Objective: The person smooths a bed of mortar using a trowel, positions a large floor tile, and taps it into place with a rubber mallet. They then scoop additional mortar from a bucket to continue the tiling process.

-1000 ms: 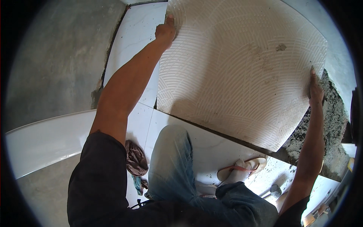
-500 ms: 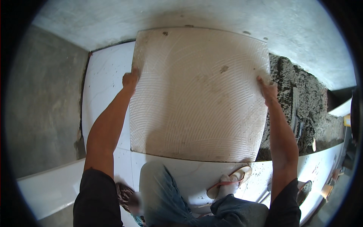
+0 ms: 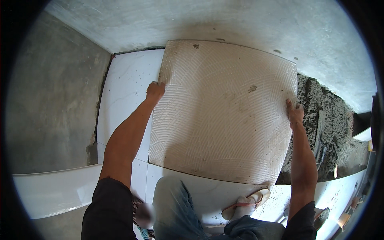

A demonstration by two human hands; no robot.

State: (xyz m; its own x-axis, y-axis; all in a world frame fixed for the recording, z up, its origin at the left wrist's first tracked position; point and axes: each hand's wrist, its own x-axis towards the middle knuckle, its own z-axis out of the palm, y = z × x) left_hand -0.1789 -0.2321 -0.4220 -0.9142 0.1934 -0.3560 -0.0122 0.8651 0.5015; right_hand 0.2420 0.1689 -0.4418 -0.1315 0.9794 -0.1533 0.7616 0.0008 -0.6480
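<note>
The large square tile (image 3: 224,112), combed underside up, hangs over the grey mortar bed (image 3: 332,132), not yet set down; white laid tiles (image 3: 128,92) already lie left of it; the left hand (image 3: 155,91) grips its left edge; the right hand (image 3: 295,113) clasps its right.

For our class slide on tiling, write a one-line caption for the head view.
Both hands, left hand and right hand, grip a large ridged tile above grey mortar.
</note>
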